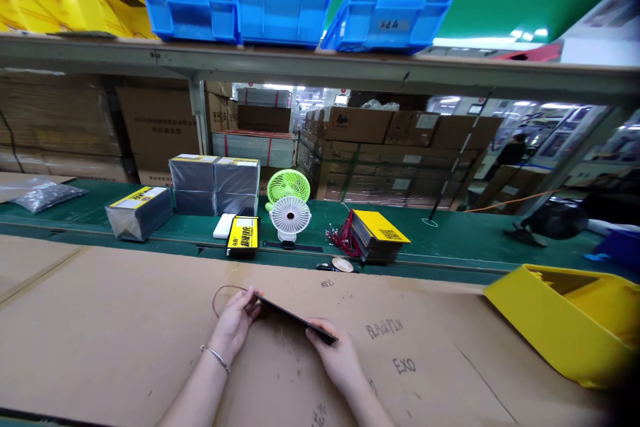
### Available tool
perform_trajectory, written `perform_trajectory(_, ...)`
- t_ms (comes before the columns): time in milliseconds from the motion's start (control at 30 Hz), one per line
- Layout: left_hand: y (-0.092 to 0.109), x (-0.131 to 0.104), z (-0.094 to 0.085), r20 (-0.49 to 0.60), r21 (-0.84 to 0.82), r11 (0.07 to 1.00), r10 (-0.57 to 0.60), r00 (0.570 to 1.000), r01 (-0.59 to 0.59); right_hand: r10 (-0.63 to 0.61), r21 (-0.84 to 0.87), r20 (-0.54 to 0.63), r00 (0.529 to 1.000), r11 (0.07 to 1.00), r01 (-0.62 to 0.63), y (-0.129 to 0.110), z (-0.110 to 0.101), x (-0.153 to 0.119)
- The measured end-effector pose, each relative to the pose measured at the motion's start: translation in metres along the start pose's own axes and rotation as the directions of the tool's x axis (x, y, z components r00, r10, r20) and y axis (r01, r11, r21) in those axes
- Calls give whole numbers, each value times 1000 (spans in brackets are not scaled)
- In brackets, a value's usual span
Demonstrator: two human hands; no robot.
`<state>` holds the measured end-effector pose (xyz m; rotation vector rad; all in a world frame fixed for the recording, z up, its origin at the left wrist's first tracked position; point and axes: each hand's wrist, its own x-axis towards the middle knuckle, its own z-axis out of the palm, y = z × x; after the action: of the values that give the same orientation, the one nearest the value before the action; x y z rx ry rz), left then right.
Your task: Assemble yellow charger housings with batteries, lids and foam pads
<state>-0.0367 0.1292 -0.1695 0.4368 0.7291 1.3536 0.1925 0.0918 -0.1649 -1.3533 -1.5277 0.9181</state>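
Both hands hold a thin, flat black pack (295,317) above the cardboard, seen almost edge-on, its left end higher than its right. My left hand (239,320) pinches the upper left end, and a thin reddish-brown wire (216,300) loops out beside those fingers. At the lower right end, my right hand (327,343) is closed on the pack with the thumb on the near side. The pack's broad faces are mostly hidden. Beyond the hands stands a stack of flat yellow-topped packs (380,230) with red wires (345,240) at its left side.
Cardboard sheet (125,320) with handwriting covers the bench. Behind it stand a white fan (290,217), a green fan (287,183), a yellow-black box (243,235) and wrapped stacks (215,183). A yellow bin (560,327) lies right. Blue bins (285,13) line the shelf above.
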Motion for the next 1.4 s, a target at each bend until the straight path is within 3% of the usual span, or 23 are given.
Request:
perform_trajectory(600, 1, 0, 1, -10, -4, 1000, -7, 1000, 7, -13, -15, -22, 1000, 1000, 13, 9, 2, 1)
perform_trajectory(1400, 2, -2, 4, -13, -4, 1000, -8, 1000, 8, -1, -14, -11, 1000, 1000, 1, -5, 0, -1)
